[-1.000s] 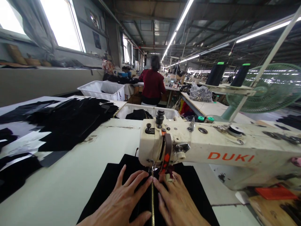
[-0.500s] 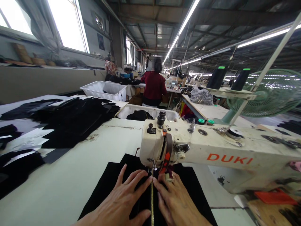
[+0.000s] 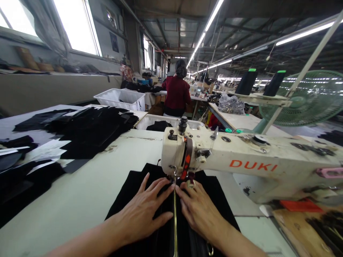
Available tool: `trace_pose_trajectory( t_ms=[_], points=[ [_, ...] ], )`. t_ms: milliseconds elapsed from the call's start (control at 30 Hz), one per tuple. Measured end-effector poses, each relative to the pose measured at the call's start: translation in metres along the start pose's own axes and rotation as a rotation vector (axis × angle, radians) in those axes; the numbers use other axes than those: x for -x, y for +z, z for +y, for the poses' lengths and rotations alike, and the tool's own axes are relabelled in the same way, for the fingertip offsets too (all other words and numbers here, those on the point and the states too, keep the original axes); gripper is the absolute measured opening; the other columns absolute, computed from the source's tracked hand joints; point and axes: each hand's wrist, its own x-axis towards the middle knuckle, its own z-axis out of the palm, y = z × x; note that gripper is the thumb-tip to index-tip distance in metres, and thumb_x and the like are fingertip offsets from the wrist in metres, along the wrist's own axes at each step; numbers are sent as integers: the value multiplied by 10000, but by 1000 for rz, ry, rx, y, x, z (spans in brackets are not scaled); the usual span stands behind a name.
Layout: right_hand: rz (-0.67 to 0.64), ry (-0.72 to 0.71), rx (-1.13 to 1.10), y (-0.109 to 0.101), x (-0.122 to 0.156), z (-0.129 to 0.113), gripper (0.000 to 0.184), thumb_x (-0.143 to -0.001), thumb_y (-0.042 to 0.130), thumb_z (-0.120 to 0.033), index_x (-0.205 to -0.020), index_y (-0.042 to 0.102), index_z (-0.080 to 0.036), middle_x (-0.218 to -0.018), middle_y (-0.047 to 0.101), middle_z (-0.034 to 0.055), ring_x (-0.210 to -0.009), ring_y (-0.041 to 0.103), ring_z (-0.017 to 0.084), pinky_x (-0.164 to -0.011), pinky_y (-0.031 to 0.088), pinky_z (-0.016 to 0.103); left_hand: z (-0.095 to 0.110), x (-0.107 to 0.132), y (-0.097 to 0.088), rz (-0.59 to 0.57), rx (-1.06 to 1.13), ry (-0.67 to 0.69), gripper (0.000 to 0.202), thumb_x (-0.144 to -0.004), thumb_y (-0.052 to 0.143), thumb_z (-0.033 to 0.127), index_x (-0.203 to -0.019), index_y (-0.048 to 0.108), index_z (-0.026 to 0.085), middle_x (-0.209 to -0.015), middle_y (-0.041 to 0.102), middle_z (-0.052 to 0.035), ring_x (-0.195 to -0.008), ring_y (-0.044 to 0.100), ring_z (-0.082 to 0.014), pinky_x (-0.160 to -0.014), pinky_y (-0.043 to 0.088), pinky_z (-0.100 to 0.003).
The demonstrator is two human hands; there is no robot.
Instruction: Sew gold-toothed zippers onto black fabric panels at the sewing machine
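Observation:
Black fabric (image 3: 125, 189) lies flat under the head of a white sewing machine (image 3: 203, 157). Down its middle runs a gold-coloured metal zipper (image 3: 175, 221), leading up to the needle area. My left hand (image 3: 147, 207) rests on the fabric left of the zipper, fingers spread and thumb apart. On the other side, my right hand (image 3: 200, 210) presses the cloth, its index finger beside the zipper and the other fingers slightly bent. Both index fingertips nearly meet just before the presser foot. The needle point is too small to make out.
Piles of black cut pieces (image 3: 93, 128) cover the table's left part. Behind the machine stands a white bin (image 3: 146, 123) with black cloth. Thread cones (image 3: 246, 82) and a green fan (image 3: 302, 100) are at right. A person in dark red (image 3: 177, 92) sits ahead.
The view has shifted so the machine, fabric and hands appear higher. More of the fabric's near part and a metal ring now show. Both hands keep about the same place by the needle.

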Motion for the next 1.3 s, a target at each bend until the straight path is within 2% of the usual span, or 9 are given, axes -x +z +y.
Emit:
trace_pose_trajectory(
  t_ms=[133, 233, 300, 400, 600, 867, 1033, 1200, 1300],
  points=[
    [-93, 78, -133, -16, 16, -22, 413, -958, 504, -157, -1367, 540, -199, -1281, 598, 80, -1231, 510, 260, -1137, 343, 527, 27, 26, -3, -26, 7, -3, 563, -1040, 436, 450, -1528, 331, 191, -1555, 368, -128, -1456, 273, -299, -1160, 181, -619],
    [-136, 98, -252, -27, 42, -48, 414, -992, 478, -203, -1406, 494, -210, -1361, 556, 61, -1307, 459, 217, -1201, 237, 495, 52, 58, -5, -23, 71, 44, 877, -917, 601, 586, -1574, 187, 177, -1591, 267, -144, -1454, 249, -337, -1143, 306, -547],
    [-156, 91, -289, -30, 59, -63, 460, -992, 512, -254, -1444, 443, -197, -1431, 509, 58, -1366, 400, 208, -1226, 171, 476, 63, 76, -3, 35, 79, 78, 953, -882, 680, 505, -1587, 118, 196, -1601, 231, -129, -1450, 249, -344, -1143, 306, -532],
    [-150, 70, -298, -26, 75, -75, 599, -945, 627, -349, -1468, 395, -170, -1472, 472, 69, -1399, 359, 224, -1236, 138, 474, 63, 90, 3, 79, 111, 65, 714, -976, 558, 294, -1579, 176, 264, -1592, 285, -57, -1436, 295, -291, -1131, 344, -467],
    [-29, 60, -269, -13, 74, -77, 603, -877, 720, -442, -1355, 510, -140, -1325, 586, 99, -1285, 493, 252, -1205, 262, 465, 46, 96, 10, 50, 256, -125, 477, -1046, 438, 303, -1515, 356, 333, -1544, 397, 4, -1411, 353, -237, -1085, 401, -415],
    [51, -163, 102, -7, 74, -87, 460, -828, 558, -58, -1283, 555, 9, -1240, 628, 204, -1202, 571, 311, -1076, 455, 381, 51, 94, 7, 109, 162, 20, 484, -1038, 472, 284, -1511, 368, 279, -1518, 442, -35, -1410, 360, -236, -1091, 398, -413],
    [318, -59, 169, 3, 86, -103, 386, -879, 417, -22, -1215, 607, -11, -1127, 685, 179, -1099, 640, 312, -949, 556, 395, 57, 94, 8, 164, 30, 157, 495, -1043, 432, 217, -1523, 325, 167, -1503, 460, -88, -1421, 356, -216, -1139, 335, -418],
    [263, 88, -60, 0, 89, -103, 318, -1020, 415, -212, -1259, 597, -108, -1179, 660, 135, -1106, 635, 253, -915, 582, 363, 66, 97, 13, 228, -75, 228, 465, -1028, 432, 161, -1487, 385, 101, -1436, 533, -124, -1395, 409, -229, -1160, 323, -431],
    [288, 103, -82, 0, 82, -102, 300, -1027, 384, -172, -1205, 623, -142, -1122, 674, 108, -1024, 657, 233, -905, 582, 394, 68, 99, 17, 245, -108, 269, 476, -1013, 435, 113, -1485, 386, 79, -1438, 528, -137, -1397, 406, -244, -1163, 338, -442]
  ],
)
